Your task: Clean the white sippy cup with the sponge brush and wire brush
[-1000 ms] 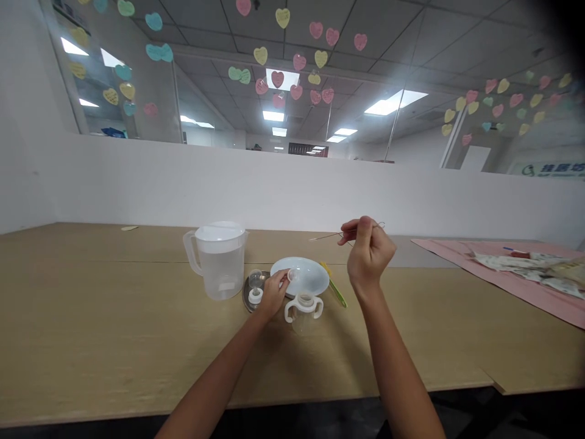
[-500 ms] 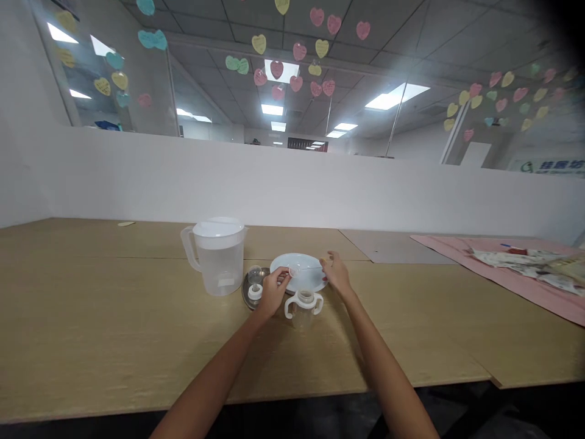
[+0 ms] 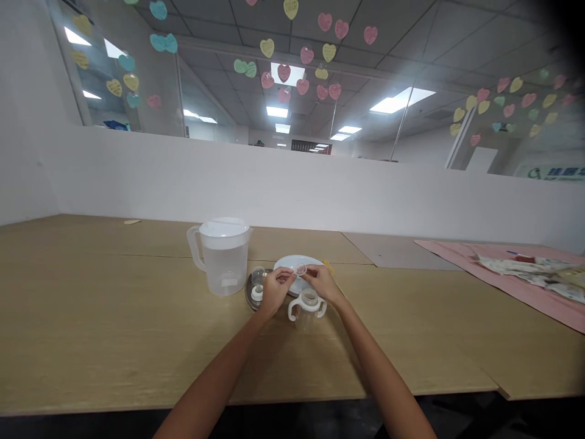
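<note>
Over a white plate [image 3: 283,264], both my hands meet at a small clear ring-shaped piece [image 3: 300,269]. My left hand [image 3: 274,292] pinches its left side; my right hand [image 3: 323,284] closes on its right side. Just behind the right hand, at the plate's right edge, shows a thin yellow item [image 3: 328,266], partly hidden; I cannot tell whether it is held. A clear baby bottle [image 3: 307,308] with two white handles stands uncapped in front of the plate. Left of my left hand, a metal tray [image 3: 249,295] bears a clear cap [image 3: 258,275] and a white collar with a nipple [image 3: 257,293].
A lidded clear pitcher [image 3: 226,262] with liquid stands left of the tray. At the far right, a pink cloth [image 3: 450,262] lies under papers and a red item [image 3: 524,259]. A white wall [image 3: 292,189] with glass above closes off the table's back.
My right hand has moved left and taken hold of the clear piece beside my left hand. The thin item that stretched between the hands is no longer there. The view has shifted slightly.
</note>
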Demonstrator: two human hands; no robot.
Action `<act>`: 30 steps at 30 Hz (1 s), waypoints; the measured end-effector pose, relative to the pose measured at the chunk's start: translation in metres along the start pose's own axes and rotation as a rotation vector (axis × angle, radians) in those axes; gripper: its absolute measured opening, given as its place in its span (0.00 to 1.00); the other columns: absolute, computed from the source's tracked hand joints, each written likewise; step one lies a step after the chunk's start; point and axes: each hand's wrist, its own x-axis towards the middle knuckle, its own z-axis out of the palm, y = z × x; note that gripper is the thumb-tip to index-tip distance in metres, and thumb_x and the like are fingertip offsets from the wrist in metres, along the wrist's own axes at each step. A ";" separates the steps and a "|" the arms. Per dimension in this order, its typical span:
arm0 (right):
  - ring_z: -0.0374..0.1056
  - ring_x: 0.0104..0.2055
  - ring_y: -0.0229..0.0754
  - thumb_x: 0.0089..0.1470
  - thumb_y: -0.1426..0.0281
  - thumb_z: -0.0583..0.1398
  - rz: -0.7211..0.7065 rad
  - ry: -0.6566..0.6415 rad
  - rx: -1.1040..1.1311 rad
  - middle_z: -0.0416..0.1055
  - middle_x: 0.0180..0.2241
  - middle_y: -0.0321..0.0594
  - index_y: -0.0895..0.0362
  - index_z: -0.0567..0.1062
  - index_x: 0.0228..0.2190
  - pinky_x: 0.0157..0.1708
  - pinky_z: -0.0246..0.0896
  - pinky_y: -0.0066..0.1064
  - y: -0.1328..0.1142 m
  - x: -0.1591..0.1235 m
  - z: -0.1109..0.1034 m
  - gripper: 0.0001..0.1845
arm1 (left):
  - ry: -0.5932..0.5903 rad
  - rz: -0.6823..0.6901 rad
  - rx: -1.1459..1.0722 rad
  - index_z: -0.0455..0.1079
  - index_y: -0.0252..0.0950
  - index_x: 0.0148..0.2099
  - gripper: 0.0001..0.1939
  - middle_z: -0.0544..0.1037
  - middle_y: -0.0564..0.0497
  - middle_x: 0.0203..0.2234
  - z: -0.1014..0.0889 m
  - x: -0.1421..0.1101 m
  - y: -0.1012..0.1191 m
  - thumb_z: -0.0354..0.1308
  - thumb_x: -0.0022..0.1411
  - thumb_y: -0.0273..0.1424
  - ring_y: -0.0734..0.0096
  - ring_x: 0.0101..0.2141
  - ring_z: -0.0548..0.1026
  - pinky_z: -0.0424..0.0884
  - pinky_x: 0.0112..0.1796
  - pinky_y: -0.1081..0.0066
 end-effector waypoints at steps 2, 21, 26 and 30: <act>0.66 0.29 0.38 0.46 0.61 0.55 0.012 0.012 -0.098 0.72 0.24 0.35 0.59 0.75 0.26 0.31 0.60 0.27 0.007 -0.001 -0.005 0.15 | 0.032 0.050 0.062 0.69 0.32 0.29 0.10 0.75 0.49 0.23 -0.003 -0.004 0.005 0.54 0.51 0.35 0.70 0.27 0.72 0.66 0.29 0.73; 0.58 0.19 0.31 0.31 0.75 0.61 0.158 -0.241 -0.145 0.64 0.13 0.30 0.59 0.67 0.09 0.21 0.55 0.22 0.018 0.039 0.013 0.08 | -0.261 0.739 0.472 0.63 0.34 0.45 0.20 0.73 0.45 0.38 -0.002 -0.024 0.011 0.53 0.51 0.38 0.62 0.40 0.70 0.63 0.41 0.65; 0.60 0.20 0.31 0.46 0.63 0.53 0.130 -0.058 0.057 0.66 0.19 0.34 0.61 0.71 0.22 0.20 0.56 0.22 0.012 0.043 0.003 0.14 | -0.280 0.686 0.497 0.63 0.35 0.45 0.21 0.73 0.44 0.37 -0.002 -0.024 0.007 0.53 0.51 0.40 0.62 0.37 0.71 0.63 0.39 0.65; 0.62 0.22 0.32 0.45 0.58 0.55 0.108 0.105 0.286 0.67 0.22 0.36 0.60 0.71 0.26 0.18 0.55 0.22 -0.014 0.041 -0.017 0.17 | -0.296 0.656 0.503 0.63 0.35 0.44 0.21 0.73 0.45 0.34 -0.001 -0.026 0.007 0.54 0.49 0.41 0.64 0.35 0.70 0.63 0.38 0.65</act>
